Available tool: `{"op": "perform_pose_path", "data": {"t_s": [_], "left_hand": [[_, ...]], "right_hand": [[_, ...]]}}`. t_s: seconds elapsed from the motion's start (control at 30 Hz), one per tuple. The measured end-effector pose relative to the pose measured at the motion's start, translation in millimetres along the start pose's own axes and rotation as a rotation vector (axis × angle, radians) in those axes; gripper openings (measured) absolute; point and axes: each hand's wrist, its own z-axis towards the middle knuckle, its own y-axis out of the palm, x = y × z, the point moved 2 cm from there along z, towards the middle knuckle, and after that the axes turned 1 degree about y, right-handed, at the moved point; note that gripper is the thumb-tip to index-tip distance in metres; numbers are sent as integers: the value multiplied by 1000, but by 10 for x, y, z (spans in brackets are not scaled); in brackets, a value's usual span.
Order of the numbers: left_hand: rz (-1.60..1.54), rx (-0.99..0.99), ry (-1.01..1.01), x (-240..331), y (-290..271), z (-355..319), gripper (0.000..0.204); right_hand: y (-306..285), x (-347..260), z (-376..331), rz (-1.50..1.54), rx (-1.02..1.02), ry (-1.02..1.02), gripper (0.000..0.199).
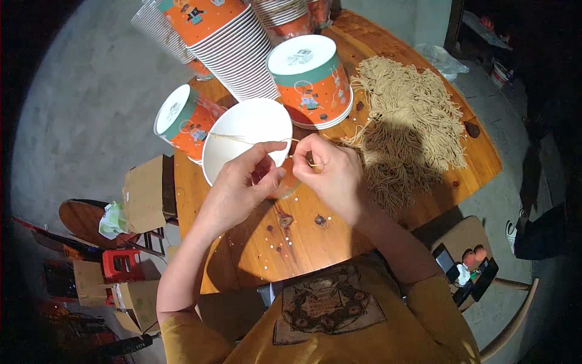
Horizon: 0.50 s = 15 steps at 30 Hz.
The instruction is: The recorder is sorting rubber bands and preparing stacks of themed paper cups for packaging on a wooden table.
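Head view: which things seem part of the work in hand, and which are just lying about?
Likely part of the work:
string, pinched by the right hand, near the left hand
string heap
open tub
stacked tubs

Apparently just lying about:
red stool
cardboard box
clear plastic bag

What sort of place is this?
Possibly a small home workshop: a wooden table bears a tall stack of orange paper tubs and a heap of beige cord, with a cardboard box beside it.
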Motion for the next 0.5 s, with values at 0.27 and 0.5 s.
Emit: {"op": "perform_pose_path", "data": {"t_s": [0.27, 0.5], "left_hand": [[-5, -8, 4, 3, -3, 2, 31], [-154, -156, -49, -67, -63, 127, 28]], "right_hand": [[42, 27, -13, 37, -6, 35, 10], [40, -2, 2, -27, -15, 26, 11]]}}
